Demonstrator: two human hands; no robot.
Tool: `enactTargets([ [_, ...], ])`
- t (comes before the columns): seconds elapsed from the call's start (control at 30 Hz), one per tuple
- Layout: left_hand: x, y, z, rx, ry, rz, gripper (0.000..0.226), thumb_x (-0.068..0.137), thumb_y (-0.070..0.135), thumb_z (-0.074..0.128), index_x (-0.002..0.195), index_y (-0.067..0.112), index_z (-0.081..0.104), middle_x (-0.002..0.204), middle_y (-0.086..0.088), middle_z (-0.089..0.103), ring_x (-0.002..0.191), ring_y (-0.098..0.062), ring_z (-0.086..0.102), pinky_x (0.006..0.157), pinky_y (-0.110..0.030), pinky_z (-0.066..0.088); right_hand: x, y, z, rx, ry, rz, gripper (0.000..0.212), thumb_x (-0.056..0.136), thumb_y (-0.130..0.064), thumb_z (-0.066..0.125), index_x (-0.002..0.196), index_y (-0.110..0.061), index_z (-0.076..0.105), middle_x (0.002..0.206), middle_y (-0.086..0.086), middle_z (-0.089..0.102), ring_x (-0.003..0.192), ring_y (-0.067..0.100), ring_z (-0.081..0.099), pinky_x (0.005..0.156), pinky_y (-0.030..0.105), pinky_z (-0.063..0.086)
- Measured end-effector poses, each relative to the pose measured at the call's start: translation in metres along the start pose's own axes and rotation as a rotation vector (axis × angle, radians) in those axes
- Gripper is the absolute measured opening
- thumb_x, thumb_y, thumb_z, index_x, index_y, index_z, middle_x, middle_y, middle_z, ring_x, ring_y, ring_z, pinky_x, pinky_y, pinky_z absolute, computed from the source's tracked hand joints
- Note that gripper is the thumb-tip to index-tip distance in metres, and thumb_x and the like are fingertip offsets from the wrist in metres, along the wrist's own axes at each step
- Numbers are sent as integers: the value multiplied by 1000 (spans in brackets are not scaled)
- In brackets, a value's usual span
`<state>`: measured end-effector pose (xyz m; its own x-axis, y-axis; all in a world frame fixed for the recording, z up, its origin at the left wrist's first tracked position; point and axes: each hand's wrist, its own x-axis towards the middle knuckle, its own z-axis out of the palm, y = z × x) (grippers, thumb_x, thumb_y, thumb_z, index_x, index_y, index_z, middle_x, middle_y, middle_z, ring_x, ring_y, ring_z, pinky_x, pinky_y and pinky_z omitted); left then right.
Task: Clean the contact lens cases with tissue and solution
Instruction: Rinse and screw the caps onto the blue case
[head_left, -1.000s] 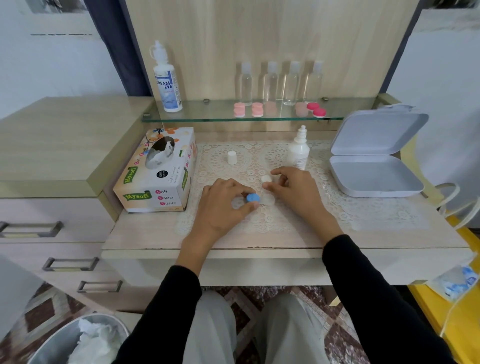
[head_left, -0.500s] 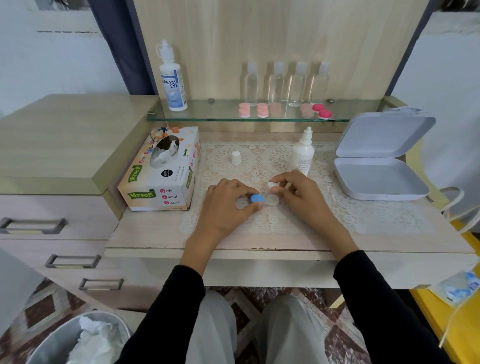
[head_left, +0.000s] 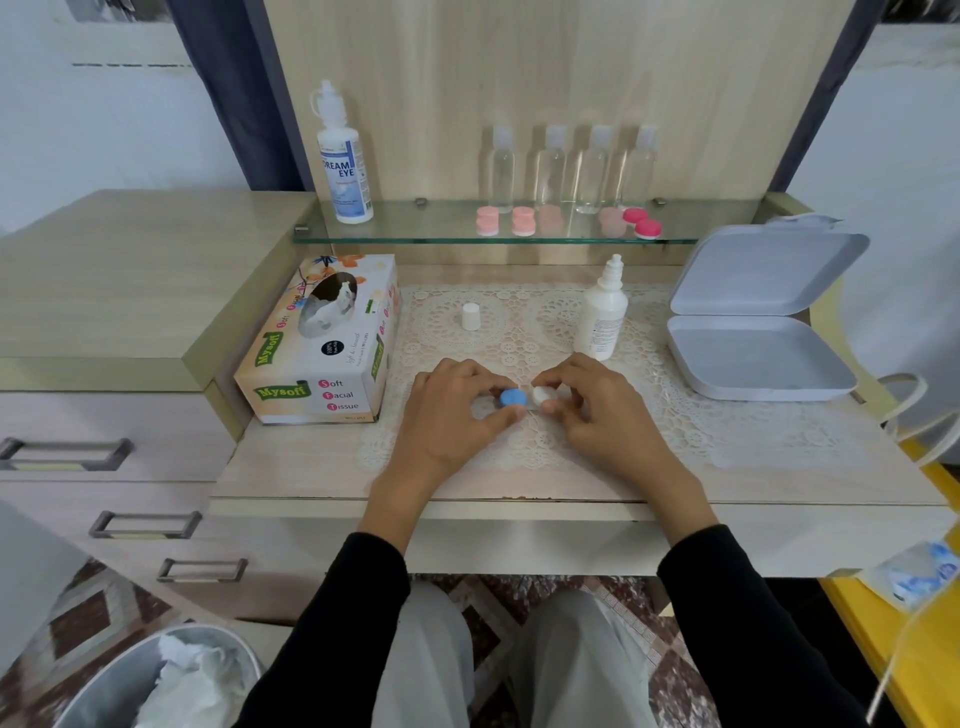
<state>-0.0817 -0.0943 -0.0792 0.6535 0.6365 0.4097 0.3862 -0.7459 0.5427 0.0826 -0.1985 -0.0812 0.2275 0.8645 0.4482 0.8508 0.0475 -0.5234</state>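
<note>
2 hands on 1 contact lens case (head_left: 535, 400), centre of the lace mat (head_left: 727, 415) on the surface (head_left: 311, 467). Left hand (head_left: 452, 415): grip closed right down, thumb and forefinger pinching the blue cap (head_left: 513, 398). Right hand (head_left: 597, 410): same, fingers curled, grip pinching the white cap (head_left: 544, 396). Caps sit side by side, touching or nearly. Case body is mostly hidden under the fingers, so I can't tell if either cap is screwed down or loose.

Solution bottle (head_left: 600, 317) stands upright just behind the right hand, nozzle bare. Its small white lid (head_left: 470, 316) stands apart on the mat, behind the left hand. Tissue box (head_left: 322, 343) is left of the mat, a tissue showing in the slot. Open grey box (head_left: 753, 358) is at the right, lid up, near the bottle but not touching.

Glass shelf (head_left: 415, 236) behind: 1 big Dream Eye bottle (head_left: 343, 166) at its left end, a row of 4 clear bottles (head_left: 550, 166), pink lens cases (head_left: 522, 221) in front of them. Bin (head_left: 104, 691) on the floor at left, crumpled tissue (head_left: 192, 680) inside.
</note>
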Motion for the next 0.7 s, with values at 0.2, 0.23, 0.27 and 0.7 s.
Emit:
enactTargets([
  [0.2,0,-1,0,11,-2,4,49,73,69,47,99,34,71,91,16,62,93,-8,51,87,-41,42,0,0,1,-17,-5,0,21,86,-20,67,105,-28,69,95,-14,57,73,-3,50,63,23,40],
  [0.23,0,-1,0,14,-1,4,49,73,69,47,99,35,71,91,16,62,93,-8,51,87,-41,42,0,0,1,-19,-5,3,21,86,-20,67,104,-29,69,95,-14,57,73,-2,50,63,23,41],
  [0.27,0,-1,1,14,-1,5,48,74,69,48,99,35,71,91,16,62,93,-8,51,87,-41,42,0,0,1,-23,-6,6,20,86,-20,67,104,-29,69,95,-14,57,73,-2,51,63,23,41],
  [0.7,-1,0,-1,-1,-4,4,49,73,68,49,101,34,71,93,15,63,95,-9,51,88,-42,42,2,-1,-1,1,24,31,22,80,-36,74,91,-18,69,83,-11,54,71,0,48,62,23,36],
])
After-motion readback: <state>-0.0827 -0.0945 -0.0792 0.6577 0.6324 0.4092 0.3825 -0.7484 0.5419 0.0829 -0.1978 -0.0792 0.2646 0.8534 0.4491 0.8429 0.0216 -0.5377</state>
